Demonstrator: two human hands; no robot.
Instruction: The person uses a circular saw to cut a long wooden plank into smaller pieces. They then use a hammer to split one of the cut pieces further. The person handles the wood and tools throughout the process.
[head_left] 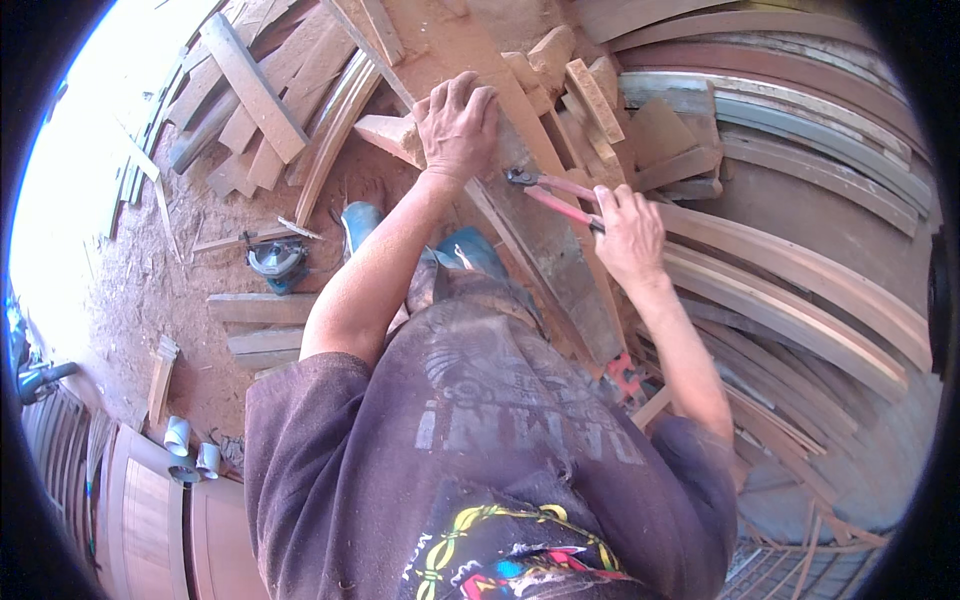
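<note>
My right hand (pixel 630 235) is closed around the red handles of a pair of pincers (pixel 560 197). Their dark head points left, above a long grey-brown plank (pixel 545 235) at waist height. My left hand (pixel 457 125) lies over the plank's far part, fingers bent around a piece of wood (pixel 392 138) whose pale, rough end sticks out to the left. The palm and the wood beneath it are hidden. I cannot tell whether the pincers' jaws touch anything.
A blue circular saw (pixel 278 262) sits on the dusty floor at left. Loose boards (pixel 255 90) are heaped at the far left, wood offcuts (pixel 590 110) lie beyond the plank, and long curved-looking timbers (pixel 800 270) stack up on the right. A red tool (pixel 625 378) is near the plank's close end.
</note>
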